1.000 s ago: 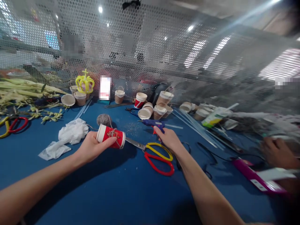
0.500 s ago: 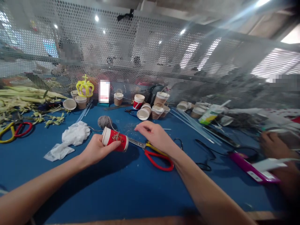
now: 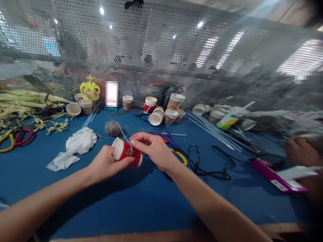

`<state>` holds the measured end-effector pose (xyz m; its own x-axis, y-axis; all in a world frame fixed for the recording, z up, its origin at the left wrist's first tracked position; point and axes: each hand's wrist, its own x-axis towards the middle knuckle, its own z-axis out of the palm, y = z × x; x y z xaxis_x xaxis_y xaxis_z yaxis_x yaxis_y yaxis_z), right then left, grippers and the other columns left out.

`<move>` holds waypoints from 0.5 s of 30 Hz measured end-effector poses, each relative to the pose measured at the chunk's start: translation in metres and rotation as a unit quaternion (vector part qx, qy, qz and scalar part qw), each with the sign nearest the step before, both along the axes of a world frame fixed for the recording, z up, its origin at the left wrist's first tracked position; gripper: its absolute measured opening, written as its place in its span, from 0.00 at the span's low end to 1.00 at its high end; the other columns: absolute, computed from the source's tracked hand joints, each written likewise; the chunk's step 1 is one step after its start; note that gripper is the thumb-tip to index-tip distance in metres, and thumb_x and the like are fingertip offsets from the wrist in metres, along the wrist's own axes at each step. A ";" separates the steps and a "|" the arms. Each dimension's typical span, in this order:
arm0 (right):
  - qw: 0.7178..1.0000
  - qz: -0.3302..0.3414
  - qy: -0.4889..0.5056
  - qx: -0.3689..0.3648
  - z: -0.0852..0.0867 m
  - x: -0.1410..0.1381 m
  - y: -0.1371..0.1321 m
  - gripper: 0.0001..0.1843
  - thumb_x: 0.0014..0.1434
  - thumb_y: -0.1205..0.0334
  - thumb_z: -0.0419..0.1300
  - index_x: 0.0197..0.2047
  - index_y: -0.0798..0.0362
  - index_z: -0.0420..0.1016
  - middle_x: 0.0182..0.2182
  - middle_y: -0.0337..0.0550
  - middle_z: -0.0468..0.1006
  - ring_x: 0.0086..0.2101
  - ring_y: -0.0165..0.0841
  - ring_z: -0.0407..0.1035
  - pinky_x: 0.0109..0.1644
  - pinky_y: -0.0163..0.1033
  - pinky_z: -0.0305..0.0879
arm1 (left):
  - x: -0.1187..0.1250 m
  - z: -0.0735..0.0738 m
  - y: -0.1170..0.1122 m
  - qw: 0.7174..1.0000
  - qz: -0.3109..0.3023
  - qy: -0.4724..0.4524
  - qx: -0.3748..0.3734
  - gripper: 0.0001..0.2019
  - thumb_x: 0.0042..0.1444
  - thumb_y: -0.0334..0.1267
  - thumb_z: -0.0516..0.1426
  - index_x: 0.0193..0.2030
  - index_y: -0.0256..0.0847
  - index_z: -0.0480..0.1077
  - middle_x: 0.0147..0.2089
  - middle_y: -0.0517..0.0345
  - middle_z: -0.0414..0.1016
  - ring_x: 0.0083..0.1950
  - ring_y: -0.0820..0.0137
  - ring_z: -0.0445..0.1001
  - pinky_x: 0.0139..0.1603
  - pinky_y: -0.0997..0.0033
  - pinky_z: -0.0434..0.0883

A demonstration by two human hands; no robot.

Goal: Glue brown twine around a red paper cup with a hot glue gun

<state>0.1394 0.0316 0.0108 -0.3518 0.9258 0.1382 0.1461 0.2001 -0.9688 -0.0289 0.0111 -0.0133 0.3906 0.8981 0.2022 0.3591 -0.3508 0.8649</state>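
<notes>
My left hand [image 3: 102, 164] is wrapped round a red paper cup [image 3: 123, 149] with a white band at its mouth. The cup lies tilted on its side, its mouth to the left, with a twine-like knot on its wall. My right hand [image 3: 153, 149] pinches grey yarn [image 3: 124, 134] against the cup. That yarn runs up to a grey yarn ball [image 3: 112, 128] on the table behind the cup. Beyond my right wrist shows the yellow handle [image 3: 182, 156] of scissors, mostly hidden by the hand. A dark blue tool [image 3: 171, 139] lies behind it.
A crumpled white cloth [image 3: 80, 141] lies left of the cup. Paper cups [image 3: 155, 118] stand and lie at the back. A black cable [image 3: 198, 164] loops on the right, near a purple box [image 3: 275, 174] and another person's hand [image 3: 300, 151]. Red-and-yellow scissors [image 3: 22, 137] lie far left.
My right hand has moved left to the cup and now pinches the yarn. The scissors' blades and red handle, seen before, are now hidden. The yarn is lifted over the cup.
</notes>
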 end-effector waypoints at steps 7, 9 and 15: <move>0.999 -0.035 -0.037 0.018 0.003 0.011 -0.009 0.12 0.54 0.54 0.55 0.30 0.55 0.72 0.28 0.40 0.73 0.31 0.29 0.66 0.40 0.37 0.62 | 0.004 0.006 0.000 0.963 0.005 -0.173 -0.206 0.08 0.46 0.39 0.59 0.27 0.34 0.75 0.26 0.56 0.78 0.27 0.72 0.73 0.32 0.75 0.70; 0.997 -0.011 -0.071 0.020 0.002 0.010 -0.010 0.14 0.56 0.53 0.53 0.31 0.56 0.72 0.31 0.42 0.74 0.33 0.31 0.67 0.41 0.39 0.62 | 0.004 0.005 -0.002 0.971 0.001 -0.150 -0.185 0.09 0.47 0.39 0.59 0.27 0.34 0.75 0.26 0.56 0.78 0.26 0.73 0.72 0.31 0.76 0.69; 0.986 0.008 -0.160 0.041 0.002 0.004 -0.012 0.08 0.50 0.58 0.60 0.30 0.54 0.69 0.33 0.41 0.73 0.36 0.33 0.66 0.43 0.41 0.61 | 0.003 0.002 -0.006 0.996 -0.019 -0.016 -0.082 0.11 0.50 0.40 0.56 0.27 0.34 0.75 0.23 0.59 0.75 0.23 0.76 0.67 0.22 0.80 0.62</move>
<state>0.1430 0.0196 0.0125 -0.4040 0.9102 0.0911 0.4388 0.2802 -0.8538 -0.0255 0.0049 -0.0112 0.4205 0.9048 0.0665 0.3201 -0.2166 0.9223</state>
